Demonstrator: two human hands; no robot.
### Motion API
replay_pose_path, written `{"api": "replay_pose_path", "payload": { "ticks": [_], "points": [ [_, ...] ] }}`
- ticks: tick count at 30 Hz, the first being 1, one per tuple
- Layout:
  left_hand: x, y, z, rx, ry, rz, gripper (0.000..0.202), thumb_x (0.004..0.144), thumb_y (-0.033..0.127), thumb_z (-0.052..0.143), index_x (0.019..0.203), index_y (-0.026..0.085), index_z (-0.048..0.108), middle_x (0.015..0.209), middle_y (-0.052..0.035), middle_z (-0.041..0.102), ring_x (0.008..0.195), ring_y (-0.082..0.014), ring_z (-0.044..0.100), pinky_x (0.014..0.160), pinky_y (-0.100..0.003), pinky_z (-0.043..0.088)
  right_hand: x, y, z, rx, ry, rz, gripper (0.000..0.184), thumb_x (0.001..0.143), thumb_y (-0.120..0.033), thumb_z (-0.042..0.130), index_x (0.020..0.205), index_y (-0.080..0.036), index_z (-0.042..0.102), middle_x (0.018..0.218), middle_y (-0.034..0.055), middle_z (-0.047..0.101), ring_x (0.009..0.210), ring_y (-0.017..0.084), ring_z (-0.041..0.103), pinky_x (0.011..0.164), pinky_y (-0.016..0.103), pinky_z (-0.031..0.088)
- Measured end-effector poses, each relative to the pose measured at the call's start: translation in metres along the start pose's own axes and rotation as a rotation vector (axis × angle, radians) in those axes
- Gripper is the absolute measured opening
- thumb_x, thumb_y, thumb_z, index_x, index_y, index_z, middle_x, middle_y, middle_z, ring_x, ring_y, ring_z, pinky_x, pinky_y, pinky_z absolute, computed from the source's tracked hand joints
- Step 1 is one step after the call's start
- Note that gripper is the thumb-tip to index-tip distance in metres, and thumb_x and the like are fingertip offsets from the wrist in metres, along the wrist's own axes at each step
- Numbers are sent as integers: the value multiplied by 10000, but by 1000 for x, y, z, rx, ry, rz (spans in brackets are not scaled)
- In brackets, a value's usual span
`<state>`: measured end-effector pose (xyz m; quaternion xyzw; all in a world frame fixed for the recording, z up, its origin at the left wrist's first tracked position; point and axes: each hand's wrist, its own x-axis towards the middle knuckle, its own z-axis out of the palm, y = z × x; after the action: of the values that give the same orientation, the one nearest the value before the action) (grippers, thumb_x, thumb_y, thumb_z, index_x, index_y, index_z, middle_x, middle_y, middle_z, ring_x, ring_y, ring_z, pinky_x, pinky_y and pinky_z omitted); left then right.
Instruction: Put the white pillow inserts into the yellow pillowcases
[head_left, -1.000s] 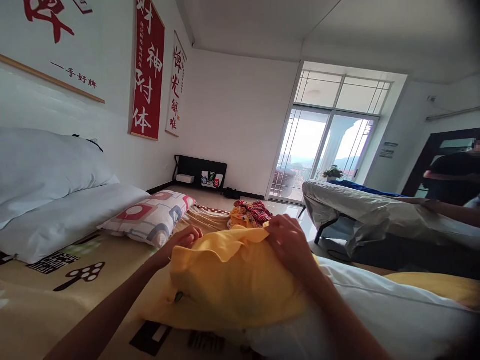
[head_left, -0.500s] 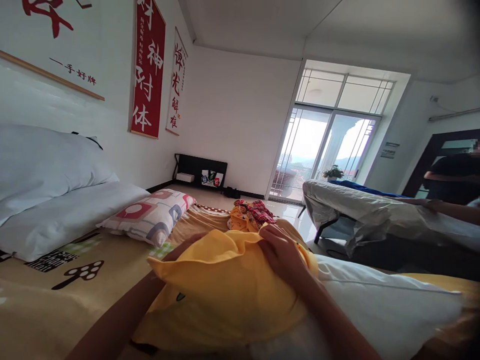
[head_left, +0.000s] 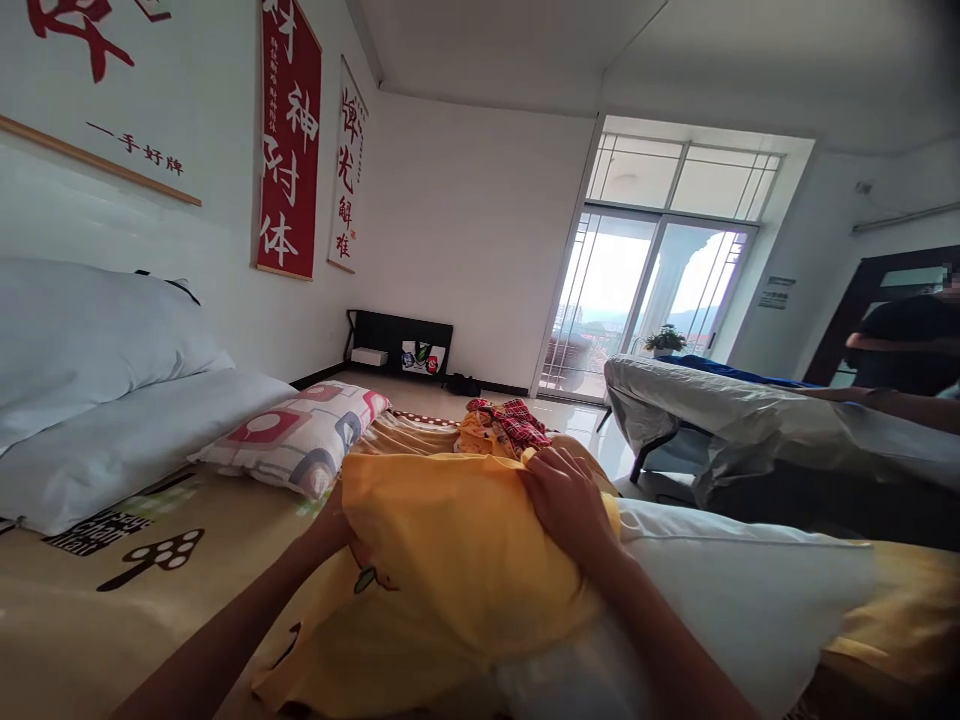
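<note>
A yellow pillowcase (head_left: 450, 540) with a small leaf print is spread in front of me, its top edge stretched nearly straight between my hands. My right hand (head_left: 566, 500) grips that edge, fingers bent over the cloth. My left hand (head_left: 337, 515) is at the left corner; its fingers are hidden behind the fabric, which is pulled taut there. A white pillow (head_left: 735, 570) lies to the right, its near end partly covered by the yellow cloth. How far the pillow reaches inside is hidden.
A patterned pillow (head_left: 300, 440) and white pillows (head_left: 135, 430) lie on the beige bedding (head_left: 195, 620) at left. Crumpled red plaid and yellow cloth (head_left: 502, 425) lies ahead. At right stands a plastic-covered table (head_left: 675, 390); a person (head_left: 907, 340) is beyond it.
My left hand has moved slightly down and the pillowcase's left corner has come up and inward. Its bunched top edge is now stretched straighter. My right hand keeps its hold.
</note>
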<state>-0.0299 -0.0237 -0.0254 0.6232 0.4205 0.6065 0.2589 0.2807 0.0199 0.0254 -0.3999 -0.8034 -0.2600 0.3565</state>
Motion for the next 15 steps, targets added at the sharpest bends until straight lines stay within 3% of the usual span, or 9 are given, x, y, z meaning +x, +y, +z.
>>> {"api": "replay_pose_path", "payload": {
  "ticks": [3, 6, 9, 11, 13, 15],
  "points": [
    [-9, 27, 8, 70, 36, 83, 252, 655, 416, 594, 800, 212, 622, 798, -43, 644, 818, -237, 573, 744, -348, 482, 3, -3, 3, 18, 3, 40, 193, 901, -216, 495, 726, -222, 577, 826, 25, 633, 808, 198, 535, 733, 332, 356],
    [-18, 47, 19, 272, -163, 212, 194, 732, 316, 576, 877, 219, 662, 1007, -73, 669, 965, -261, 579, 864, -364, 463, 5, -4, 4, 31, -22, 85, 198, 894, -205, 482, 720, -225, 575, 804, 16, 638, 769, 192, 540, 704, 329, 346],
    [-21, 47, 30, 480, -273, 317, 366, 799, 295, 590, 1161, 245, 586, 1265, -87, 569, 1179, -271, 481, 1017, -394, 373, 5, -6, 1, 66, -41, 103, 212, 896, -213, 463, 719, -221, 580, 810, 23, 640, 776, 196, 548, 705, 335, 352],
    [-21, 41, 36, 530, -205, 294, 323, 827, 313, 566, 1137, 221, 566, 1183, -102, 584, 1130, -269, 500, 959, -391, 405, 7, -4, -6, 185, -59, 71, 213, 907, -241, 452, 760, -221, 606, 852, 30, 647, 818, 196, 562, 736, 338, 381],
    [-20, 35, 39, 521, -124, 263, 137, 840, 285, 511, 926, 204, 580, 985, -83, 602, 969, -251, 546, 832, -357, 441, 11, 1, -15, 348, -85, 29, 236, 926, -303, 446, 813, -227, 639, 954, 43, 660, 897, 198, 583, 800, 349, 413],
    [-21, 32, 39, 446, -110, 244, 106, 834, 258, 471, 761, 207, 529, 859, -55, 577, 836, -219, 547, 738, -319, 435, 16, 8, -23, 469, -96, 4, 297, 949, -370, 415, 857, -232, 661, 1103, 64, 646, 1025, 210, 581, 883, 367, 420]
  ]
}}
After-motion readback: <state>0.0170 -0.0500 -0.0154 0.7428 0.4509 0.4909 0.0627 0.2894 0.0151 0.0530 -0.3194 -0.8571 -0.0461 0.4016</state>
